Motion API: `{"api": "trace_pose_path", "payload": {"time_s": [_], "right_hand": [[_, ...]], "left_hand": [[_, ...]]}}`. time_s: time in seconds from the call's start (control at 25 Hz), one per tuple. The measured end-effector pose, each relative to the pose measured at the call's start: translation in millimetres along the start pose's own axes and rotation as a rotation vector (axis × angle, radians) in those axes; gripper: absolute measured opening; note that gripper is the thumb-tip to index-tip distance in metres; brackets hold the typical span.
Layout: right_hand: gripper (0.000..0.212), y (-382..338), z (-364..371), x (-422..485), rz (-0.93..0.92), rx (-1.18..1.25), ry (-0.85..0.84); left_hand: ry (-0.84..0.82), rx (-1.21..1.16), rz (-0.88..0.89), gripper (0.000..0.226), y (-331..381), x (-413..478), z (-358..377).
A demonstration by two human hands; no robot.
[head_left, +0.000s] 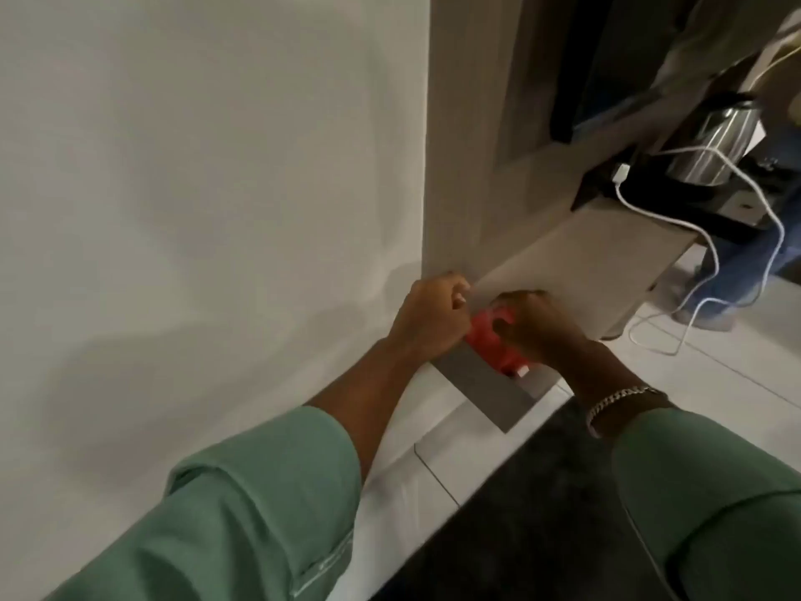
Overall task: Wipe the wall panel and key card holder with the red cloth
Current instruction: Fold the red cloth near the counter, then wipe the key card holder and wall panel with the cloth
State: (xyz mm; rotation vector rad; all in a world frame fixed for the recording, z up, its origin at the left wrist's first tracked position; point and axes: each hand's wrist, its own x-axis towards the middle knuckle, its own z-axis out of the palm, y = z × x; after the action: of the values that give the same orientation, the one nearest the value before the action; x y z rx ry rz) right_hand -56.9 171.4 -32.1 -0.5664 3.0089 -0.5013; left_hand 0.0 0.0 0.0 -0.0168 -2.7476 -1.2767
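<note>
**Cloth in both hands at the wall corner — wiping not clearly under way**

I read this as the set-up step: the red cloth (490,340) is bunched between my two hands, low down by the corner where the white wall (195,167) meets the side panel (459,123). It hangs just above the grey skirting (481,379), and I cannot tell whether it touches any surface.

Left hand (427,316): fingers (455,297) curled shut into a loose fist, pinching the near edge of the cloth against the palm, knuckles close to the wall corner.

Right hand (537,323): fingers curled down over the far side of the cloth, closed on it. A metal bracelet (620,401) sits at that wrist. Green sleeves on both arms.

Key card holder: I cannot find it in this view. Nothing here reads as a slot or a switch plate, so it is either out of frame or hidden behind the hands.

Off to the right, a worktop (607,249) carries a steel kettle (715,145); a white cable (702,262) trails from it to the floor. Well apart from the hands.

Next move, as I judge it: gather or fold the cloth into a flat pad in one hand, free the other, then lift to the panel face and press the pad flat for even strokes. The holder has to be located first, which probably means raising the head.
</note>
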Motion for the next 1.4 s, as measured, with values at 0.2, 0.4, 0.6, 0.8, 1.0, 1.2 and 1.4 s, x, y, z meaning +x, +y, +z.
{"api": "trace_pose_path", "payload": {"time_s": [0.2, 0.4, 0.6, 0.8, 1.0, 1.2, 1.4], "right_hand": [[0.04, 25.1, 46.8, 6.7, 0.076, 0.075, -0.022], [0.042, 23.2, 57.5, -1.7, 0.136, 0.234, 0.057], [0.035, -37.8, 49.9, -33.5, 0.003, 0.308, 0.169], [0.066, -144.1, 10.7, -63.1, -0.317, 0.335, 0.335], [0.073, -278.8, -31.6, -88.7, -0.498, 0.423, 0.515], [0.077, -429.3, -59.6, -126.7, -0.621, 0.649, 0.801], [0.074, -559.3, -82.9, -161.7, -0.849, 0.699, 0.914]], "left_hand": [[-0.1, -0.121, -0.36, 0.034, -32.7, 22.9, 64.3], [0.056, -0.676, -0.784, 0.063, -36.6, 27.0, 77.0], [0.041, -0.675, -0.746, 0.041, -36.6, -2.3, 24.4], [0.016, -0.784, -0.532, 0.027, -14.7, -39.8, -99.7], [0.065, -0.856, -0.328, 0.042, 17.7, -122.6, -246.1], [0.323, -0.36, -0.004, 0.058, 52.8, -229.7, -367.6], [0.756, 0.032, 0.345, 0.041, 64.2, -345.2, -478.6]]}}
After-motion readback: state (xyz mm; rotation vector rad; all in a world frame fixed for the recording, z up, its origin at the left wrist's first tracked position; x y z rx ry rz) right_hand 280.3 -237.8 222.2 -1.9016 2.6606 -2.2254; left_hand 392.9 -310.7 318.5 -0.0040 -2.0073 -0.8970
